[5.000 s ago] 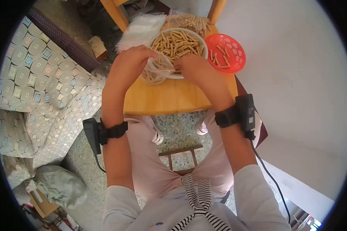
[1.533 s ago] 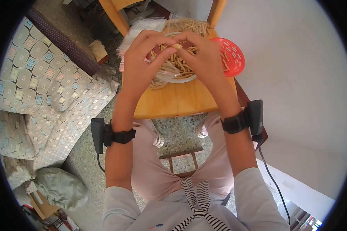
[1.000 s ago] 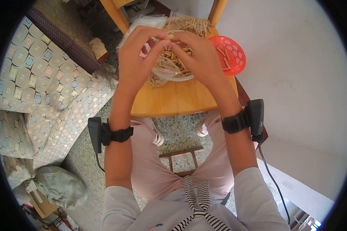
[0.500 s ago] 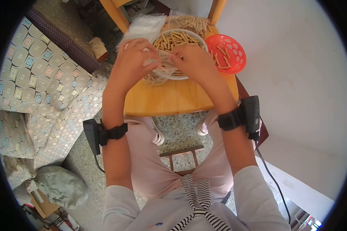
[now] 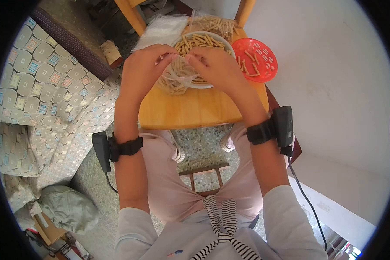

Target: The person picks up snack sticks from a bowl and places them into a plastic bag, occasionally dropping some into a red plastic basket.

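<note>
Between my two hands is a clear plastic bag [image 5: 176, 82] with tan stick-shaped pieces showing through it. My left hand [image 5: 146, 65] pinches the bag's upper left edge between thumb and fingers. At the upper right edge, the closed thumb and fingers of my right hand [image 5: 213, 67] grip it too. The bag hangs over the near left rim of a white bowl [image 5: 233, 53] that is full of the same short tan sticks [image 5: 199, 40]. My right hand covers part of the bowl.
A red slotted basket [image 5: 271, 65] with several sticks stands right of the bowl on the wooden chair seat [image 5: 190, 110]. Behind are a filled clear bag [image 5: 219, 25] and flat plastic bags [image 5: 164, 29]. A white wall [image 5: 333, 86] rises at right; patterned fabric [image 5: 52, 95] hangs at left.
My left hand has closed from spread fingers to a pinch on the bag's edge. The bag's mouth is drawn wider between my hands, and its filled body shows more.
</note>
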The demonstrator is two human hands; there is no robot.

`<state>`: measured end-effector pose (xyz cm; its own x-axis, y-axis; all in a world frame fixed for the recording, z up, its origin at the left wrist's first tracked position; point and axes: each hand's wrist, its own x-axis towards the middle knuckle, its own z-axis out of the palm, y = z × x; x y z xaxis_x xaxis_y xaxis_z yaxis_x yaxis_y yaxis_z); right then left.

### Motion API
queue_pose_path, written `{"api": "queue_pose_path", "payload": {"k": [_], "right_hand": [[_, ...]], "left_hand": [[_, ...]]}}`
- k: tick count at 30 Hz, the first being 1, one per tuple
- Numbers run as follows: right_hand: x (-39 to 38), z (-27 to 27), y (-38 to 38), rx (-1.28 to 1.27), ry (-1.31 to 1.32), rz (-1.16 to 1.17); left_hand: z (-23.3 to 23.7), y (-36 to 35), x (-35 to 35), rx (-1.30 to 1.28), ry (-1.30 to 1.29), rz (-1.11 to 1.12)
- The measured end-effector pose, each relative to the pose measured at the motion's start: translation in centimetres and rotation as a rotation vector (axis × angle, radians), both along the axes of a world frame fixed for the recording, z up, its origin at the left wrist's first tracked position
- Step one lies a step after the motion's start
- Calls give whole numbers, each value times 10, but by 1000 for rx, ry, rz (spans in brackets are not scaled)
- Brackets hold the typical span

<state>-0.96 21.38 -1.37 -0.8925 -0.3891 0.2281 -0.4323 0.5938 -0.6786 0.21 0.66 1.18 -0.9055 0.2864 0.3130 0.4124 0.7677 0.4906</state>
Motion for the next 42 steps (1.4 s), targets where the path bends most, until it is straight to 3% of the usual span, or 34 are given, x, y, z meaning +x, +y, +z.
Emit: {"api": "queue_pose_path", "payload": {"k": [3,5,9,12,14,18,21,23,24,26,30,32,38,42], "right_hand": [[-5,-8,-1,-161,-9,-82],[-9,-14,-3,98,28,-265],[-19,-55,-4,105,127,-115],[-22,-71,-8,180,250,-58],[-22,-73,-10,271,210,-46],[-13,-75,-14,274,335,-107],[-14,-58,-12,372,189,-116],[-15,-48,-7,305,151,-125],[-15,-42,-8,300,153,-121],[-12,-28,-9,121,135,-158],[-6,-6,-12,-74,279,-166],[-5,-4,-13,-172,500,-137],[17,19,-9,-359,226,-231],[22,21,-5,-274,219,-205]], "left_hand": [[10,2,5,63,-54,54],[14,3,7,-53,-198,146],[-4,-7,2,-72,-97,105],[-14,-15,0,-140,-109,202],[-25,-25,-2,-377,-331,364],[-31,-37,-6,-365,-362,413],[-16,-22,-3,-162,-269,476],[-19,-22,-5,21,68,280],[-15,-17,-4,16,69,285],[-6,-1,-2,325,100,61],[-4,15,3,222,-2,124],[-5,18,2,344,-162,117],[6,27,6,566,-130,83],[7,34,7,665,-126,23]]}}
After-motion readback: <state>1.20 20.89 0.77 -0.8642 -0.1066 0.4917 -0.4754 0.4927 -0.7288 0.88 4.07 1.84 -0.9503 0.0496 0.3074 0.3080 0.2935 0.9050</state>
